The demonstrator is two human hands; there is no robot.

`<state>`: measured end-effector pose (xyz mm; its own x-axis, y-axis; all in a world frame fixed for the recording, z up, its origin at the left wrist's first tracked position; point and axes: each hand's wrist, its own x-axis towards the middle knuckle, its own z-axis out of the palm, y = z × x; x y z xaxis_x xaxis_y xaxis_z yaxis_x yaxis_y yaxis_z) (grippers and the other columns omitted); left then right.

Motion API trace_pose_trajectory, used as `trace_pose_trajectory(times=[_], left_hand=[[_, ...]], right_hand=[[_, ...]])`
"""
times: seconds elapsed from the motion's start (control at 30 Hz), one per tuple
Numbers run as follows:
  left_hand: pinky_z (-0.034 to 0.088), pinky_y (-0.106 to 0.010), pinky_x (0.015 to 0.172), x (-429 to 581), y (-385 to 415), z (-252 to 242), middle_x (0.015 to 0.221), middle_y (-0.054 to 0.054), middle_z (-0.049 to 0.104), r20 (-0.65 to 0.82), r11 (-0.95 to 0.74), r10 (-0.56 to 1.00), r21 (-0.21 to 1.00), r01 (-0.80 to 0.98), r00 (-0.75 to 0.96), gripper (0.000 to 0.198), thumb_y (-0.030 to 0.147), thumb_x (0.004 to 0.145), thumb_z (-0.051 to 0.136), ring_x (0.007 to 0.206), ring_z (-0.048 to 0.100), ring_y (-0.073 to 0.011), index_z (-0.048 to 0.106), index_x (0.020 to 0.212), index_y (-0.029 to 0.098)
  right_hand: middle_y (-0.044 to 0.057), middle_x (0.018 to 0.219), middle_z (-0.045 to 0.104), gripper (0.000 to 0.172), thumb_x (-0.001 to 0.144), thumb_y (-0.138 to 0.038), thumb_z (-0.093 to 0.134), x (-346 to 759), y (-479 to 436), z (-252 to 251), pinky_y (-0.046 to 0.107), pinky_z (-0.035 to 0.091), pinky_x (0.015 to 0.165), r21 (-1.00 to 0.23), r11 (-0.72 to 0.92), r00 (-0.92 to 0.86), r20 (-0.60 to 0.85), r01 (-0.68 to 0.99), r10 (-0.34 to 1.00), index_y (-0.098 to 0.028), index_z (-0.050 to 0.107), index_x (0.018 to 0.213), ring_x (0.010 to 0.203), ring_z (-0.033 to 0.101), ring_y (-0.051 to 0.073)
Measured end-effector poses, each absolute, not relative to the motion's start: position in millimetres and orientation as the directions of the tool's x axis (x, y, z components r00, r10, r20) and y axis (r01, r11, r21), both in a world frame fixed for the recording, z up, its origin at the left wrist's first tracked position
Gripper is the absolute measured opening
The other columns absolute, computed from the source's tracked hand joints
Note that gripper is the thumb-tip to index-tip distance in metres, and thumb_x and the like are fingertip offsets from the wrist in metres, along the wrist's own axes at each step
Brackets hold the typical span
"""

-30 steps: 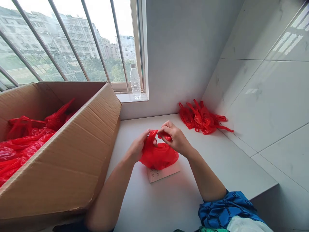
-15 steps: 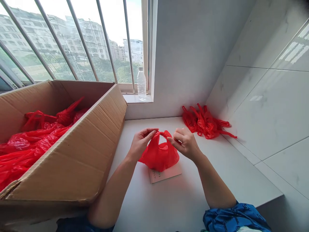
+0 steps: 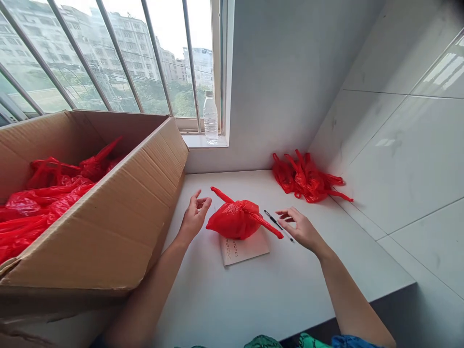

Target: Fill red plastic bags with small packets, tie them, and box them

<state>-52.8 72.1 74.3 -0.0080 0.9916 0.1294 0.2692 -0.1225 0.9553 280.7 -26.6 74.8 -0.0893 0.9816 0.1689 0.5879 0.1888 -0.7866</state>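
So, from the head camera, the two hands are well apart and neither grips anything. The left hand [image 3: 195,217] stands open with its fingers spread, just left of a red plastic bag [image 3: 235,220], and does not touch it. The right hand [image 3: 300,229] is relaxed and slightly curled, hovering to the right of the bag beside the lower end of a black pen [image 3: 277,223].

The bag sits gathered into a rounded bundle on the white bench [image 3: 217,299], its handles apparently knotted across the top. One handle end points back and to the left, while the other reaches forward and to the right, just beside the pen. The bundle overlaps the top edge of a pale sheet of paper [image 3: 243,250] marked with short lines of small writing.

Left of the hands, a large open cardboard box [image 3: 90,227] stands on the bench, holding loose red bags [image 3: 39,208]. More red bags lie in a heap [image 3: 306,179] in the far corner, against a marble-look tiled wall [image 3: 409,145]. A clear plastic water bottle [image 3: 210,118] stands on the sill of a barred window [image 3: 108,53].
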Motion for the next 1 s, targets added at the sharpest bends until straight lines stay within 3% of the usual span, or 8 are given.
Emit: trace_pose_trajectory(times=[0.07, 0.17, 0.3, 0.4, 0.67, 1.0], left_hand=[[0.045, -0.045, 0.102, -45.1, 66.2, 76.6, 0.138, -0.016, 0.056, 0.110, -0.129, 0.992, 0.884, 0.449, 0.067, 0.068, 0.063, 0.092, 0.047, 0.126, 0.056, -0.0290, 0.047, 0.144, 0.018], [0.044, -0.046, 0.104, -19.4, 59.9, 82.2, 0.141, -0.013, 0.054, 0.197, -0.298, 0.954, 0.722, 0.624, 0.228, 0.056, 0.062, 0.094, 0.045, 0.128, 0.053, -0.0301, 0.060, 0.129, 0.021], [0.035, -0.048, 0.115, 5.1, 57.7, 70.5, 0.144, -0.011, 0.054, 0.405, -0.581, 0.805, 0.395, 0.712, 0.433, 0.039, 0.041, 0.098, 0.048, 0.133, 0.049, -0.0276, 0.058, 0.130, 0.021], [0.027, -0.051, 0.120, 0.6, 59.4, 47.3, 0.152, -0.011, 0.047, 0.372, -0.600, 0.783, 0.244, 0.762, 0.498, 0.042, 0.032, 0.100, 0.043, 0.143, 0.040, -0.0273, 0.050, 0.140, 0.019], [0.023, -0.053, 0.121, -8.7, 63.9, 20.0, 0.155, -0.012, 0.043, 0.307, -0.572, 0.809, 0.217, 0.791, 0.501, 0.046, 0.036, 0.103, 0.037, 0.148, 0.032, -0.0276, 0.048, 0.143, 0.017], [0.022, -0.051, 0.123, -11.0, 65.3, 3.2, 0.152, -0.010, 0.048, 0.336, -0.585, 0.796, 0.214, 0.782, 0.504, 0.046, 0.036, 0.104, 0.034, 0.145, 0.037, -0.0279, 0.050, 0.142, 0.017]], right_hand=[[0.011, 0.145, 0.049, 0.058, 0.089, -0.052, 0.061, 273.0, -11.0, 68.7, 0.046, 0.048, 0.104, -0.695, 0.229, -0.085, 0.236, 0.681, 0.968, -0.027, 0.050, 0.141, 0.128, 0.053, 0.028], [0.014, 0.161, 0.029, 0.090, 0.084, -0.054, 0.067, 241.9, 17.6, 59.9, 0.048, 0.035, 0.118, -0.587, 0.435, -0.291, 0.327, 0.683, 0.899, -0.024, 0.024, 0.157, 0.149, 0.030, 0.030], [0.017, 0.162, 0.029, 0.097, 0.086, -0.057, 0.063, 196.4, 44.8, 38.8, 0.054, 0.024, 0.122, -0.496, 0.562, -0.421, 0.374, 0.662, 0.826, -0.021, 0.011, 0.160, 0.151, 0.024, 0.031], [0.019, 0.161, 0.031, 0.098, 0.087, -0.060, 0.060, 181.5, 48.9, 17.9, 0.057, 0.020, 0.122, -0.462, 0.505, -0.391, 0.324, 0.729, 0.861, -0.017, 0.012, 0.160, 0.151, 0.023, 0.034], [0.014, 0.164, 0.026, 0.092, 0.089, -0.063, 0.053, 183.1, 48.2, -5.3, 0.054, 0.018, 0.123, -0.338, 0.464, -0.372, 0.304, 0.819, 0.877, -0.016, 0.018, 0.160, 0.153, 0.019, 0.032], [0.011, 0.165, 0.024, 0.092, 0.090, -0.067, 0.049, 178.7, 46.1, -4.0, 0.053, 0.014, 0.125, -0.336, 0.435, -0.371, 0.239, 0.836, 0.897, -0.014, 0.022, 0.159, 0.153, 0.018, 0.030]])
